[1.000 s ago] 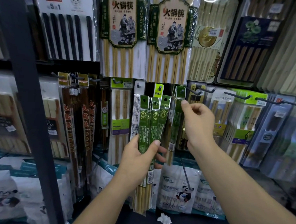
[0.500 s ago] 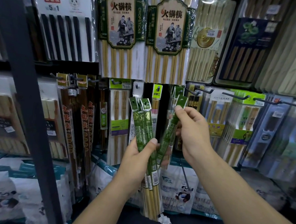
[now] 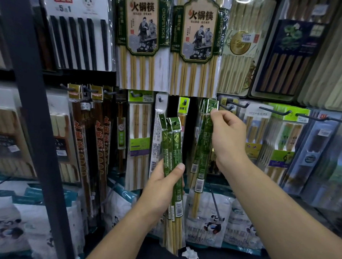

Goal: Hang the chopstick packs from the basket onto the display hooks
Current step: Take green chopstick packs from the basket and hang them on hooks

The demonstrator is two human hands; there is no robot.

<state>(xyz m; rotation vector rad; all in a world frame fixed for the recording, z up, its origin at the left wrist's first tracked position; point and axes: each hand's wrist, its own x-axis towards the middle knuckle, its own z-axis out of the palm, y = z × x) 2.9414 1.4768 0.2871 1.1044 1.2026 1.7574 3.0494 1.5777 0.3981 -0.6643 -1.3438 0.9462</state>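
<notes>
Right grip (image 3: 225,136) pinching pack (image 3: 205,143) top, left grip (image 3: 163,185) round bundle (image 3: 173,147)

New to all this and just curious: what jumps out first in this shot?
Two bare hands in the middle: the left hand grips a fan of slim green chopstick packs, while the right hand pinches the top of another green pack up at the row of display hooks. Above them hang two big packs with illustrated labels, top centre.
</notes>
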